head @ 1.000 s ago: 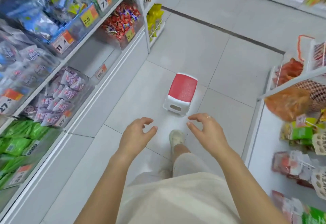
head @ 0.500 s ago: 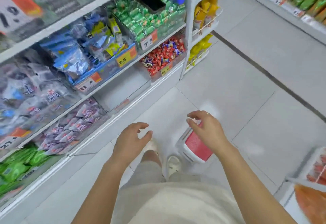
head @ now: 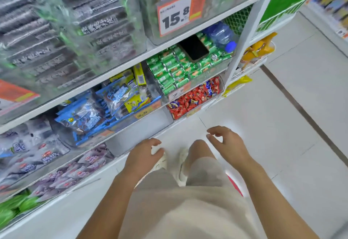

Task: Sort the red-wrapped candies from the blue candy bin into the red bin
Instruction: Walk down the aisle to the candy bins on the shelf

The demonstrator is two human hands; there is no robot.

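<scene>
A clear bin of red-wrapped candies (head: 194,97) with a few blue ones mixed in sits on the low shelf, right of centre. A clear, seemingly empty bin (head: 143,131) stands just left of it. My left hand (head: 144,157) hangs in front of that bin with loosely curled fingers and holds nothing. My right hand (head: 227,145) hovers over the floor to the right, fingers relaxed and also holding nothing. Both hands are well short of the candies.
Shelves on the left carry green candy packs (head: 180,71), blue snack bags (head: 88,114) and a black phone (head: 194,47). A white upright (head: 243,37) ends the shelving. A red stool's edge (head: 235,185) shows behind my legs. White tiled floor (head: 282,122) spreads to the right.
My view has swung left and up toward the shelves. The red stool has slid from in front of me to behind my legs. Both hands stay empty and apart.
</scene>
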